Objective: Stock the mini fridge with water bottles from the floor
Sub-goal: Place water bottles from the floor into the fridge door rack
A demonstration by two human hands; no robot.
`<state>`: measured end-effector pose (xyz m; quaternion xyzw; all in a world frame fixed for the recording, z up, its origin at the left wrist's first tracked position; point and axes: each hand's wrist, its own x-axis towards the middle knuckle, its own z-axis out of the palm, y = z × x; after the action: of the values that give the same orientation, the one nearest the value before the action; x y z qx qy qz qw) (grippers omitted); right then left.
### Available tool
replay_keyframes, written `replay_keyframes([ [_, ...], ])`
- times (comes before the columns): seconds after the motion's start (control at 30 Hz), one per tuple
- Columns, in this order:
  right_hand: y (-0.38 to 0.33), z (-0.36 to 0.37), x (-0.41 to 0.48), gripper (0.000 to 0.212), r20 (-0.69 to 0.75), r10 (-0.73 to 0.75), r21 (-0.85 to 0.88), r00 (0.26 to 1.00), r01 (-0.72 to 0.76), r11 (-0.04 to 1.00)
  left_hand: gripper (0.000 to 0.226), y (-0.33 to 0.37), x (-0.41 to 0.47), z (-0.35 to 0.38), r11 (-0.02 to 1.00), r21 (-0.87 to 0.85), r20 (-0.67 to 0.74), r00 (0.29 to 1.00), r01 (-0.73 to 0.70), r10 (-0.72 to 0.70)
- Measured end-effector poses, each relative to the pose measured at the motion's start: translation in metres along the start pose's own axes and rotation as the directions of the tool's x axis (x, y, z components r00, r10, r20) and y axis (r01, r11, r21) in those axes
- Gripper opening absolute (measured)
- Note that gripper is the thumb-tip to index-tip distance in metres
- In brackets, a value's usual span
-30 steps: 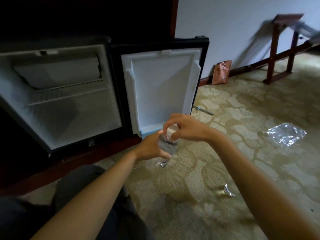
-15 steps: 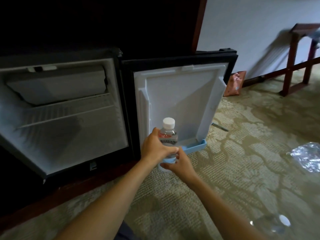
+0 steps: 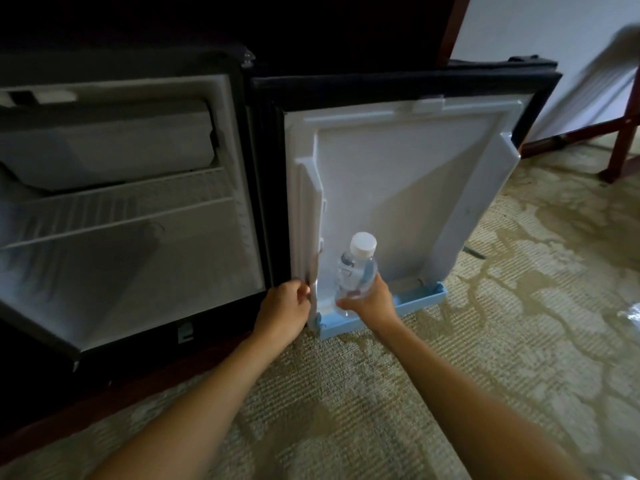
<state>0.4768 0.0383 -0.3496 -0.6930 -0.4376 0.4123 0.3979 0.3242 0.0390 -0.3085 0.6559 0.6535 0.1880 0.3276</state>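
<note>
- Since half a second ago, our left hand [image 3: 284,308] has come off the clear plastic water bottle [image 3: 356,270]. It now sits at the white moulded ridge [image 3: 306,216] on the left edge of the open white-lined fridge door [image 3: 408,174]. Our right hand [image 3: 372,299] carries the bottle alone.
- The right hand is wrapped tight round the bottle's lower body. The left hand's fingers are curled against the ridge, but we cannot tell whether they grip it or only rest there.
- The bottle hangs just above the left end of the pale blue plastic door shelf [image 3: 419,299], close to the door's inner panel. Our hand hides its base, so we cannot tell if it is seated.
- The base could catch the shelf's near lip and tip the bottle out onto the carpet. Held so low, it is top-heavy. A push could also swing the door away from the black mini fridge [image 3: 138,237] on the left.
- The bottle's long axis is nearly upright, with its round white screw cap [image 3: 363,243] on top, leaning slightly right.
</note>
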Motion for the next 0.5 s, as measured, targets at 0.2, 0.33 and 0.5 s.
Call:
replay_keyframes([
  [0.2, 0.007, 0.027, 0.013, 0.062, 0.072, -0.007, -0.122, 0.997, 0.016, 0.992, 0.027, -0.001, 0.008, 0.009, 1.000, 0.009, 0.066, 0.998, 0.016, -0.017],
  [0.33, 0.015, 0.036, 0.016, 0.071, 0.079, 0.025, -0.125, 0.997, -0.015, 0.992, 0.024, -0.001, 0.003, 0.012, 1.000, -0.020, 0.073, 0.997, 0.024, -0.022],
  [0.5, 0.020, 0.035, 0.017, 0.075, 0.130, 0.046, -0.095, 0.990, -0.034, 0.995, 0.024, 0.001, 0.002, 0.016, 0.997, -0.044, 0.068, 0.996, 0.060, -0.056],
])
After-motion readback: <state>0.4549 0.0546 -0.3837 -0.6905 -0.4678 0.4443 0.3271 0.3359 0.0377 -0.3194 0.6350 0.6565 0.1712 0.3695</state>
